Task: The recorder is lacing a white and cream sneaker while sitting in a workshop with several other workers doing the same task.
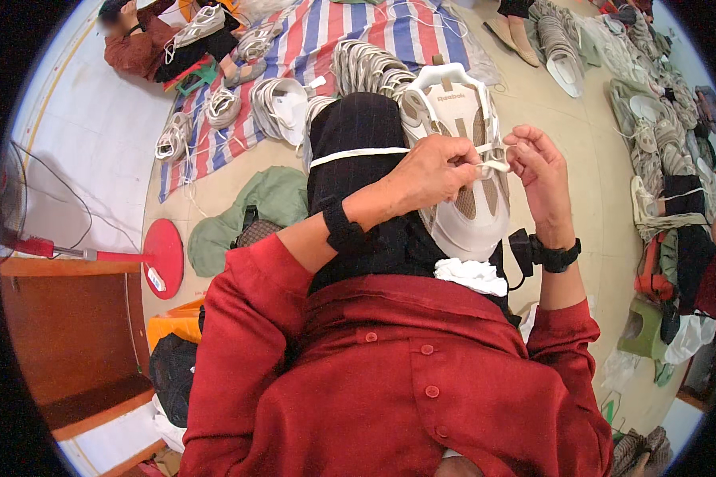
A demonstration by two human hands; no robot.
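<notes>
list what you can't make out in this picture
Head view:
- part of the shoe: covered by the left hand
- its sole: hidden beneath the upper
- right hand's exact hold on the lace: too small
- wooden cabinet's left end: cut off by the rim

My left arm [304,245] slants over to the right. My left hand [439,165] has its back up, fingers [463,175] curled and pinching. My right arm [562,291] points up, and my right hand [545,171] pinches too, close by.
</notes>
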